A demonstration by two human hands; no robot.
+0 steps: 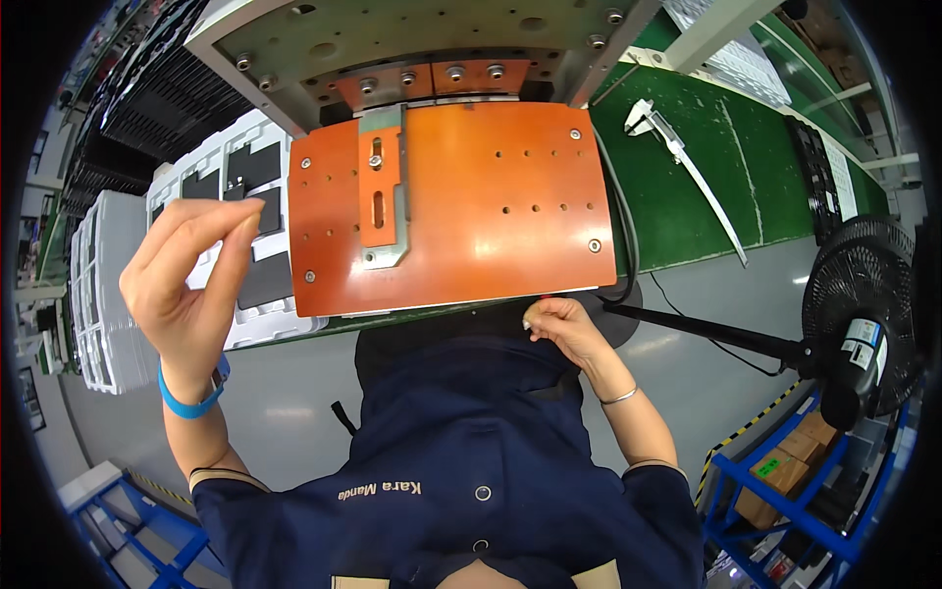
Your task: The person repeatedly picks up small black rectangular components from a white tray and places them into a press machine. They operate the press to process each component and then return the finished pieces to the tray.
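We had our left hand (pixel 186 275) raised by the white tray (pixel 270 324) of black pieces (pixel 269 282), thumb and index fingertips pinched together, and our right hand (pixel 566 331) curled closed just beside the front edge of the orange plate (pixel 461 236); we couldn't tell if either held anything small. That plate sat directly ahead of us, 1 slotted orange strip (pixel 369 187) on its left half, metal frame (pixel 432 44) behind. Farther right we had 1 caliper (pixel 695 175) on the green bench (pixel 677 221), then 1 black fan (pixel 859 280).
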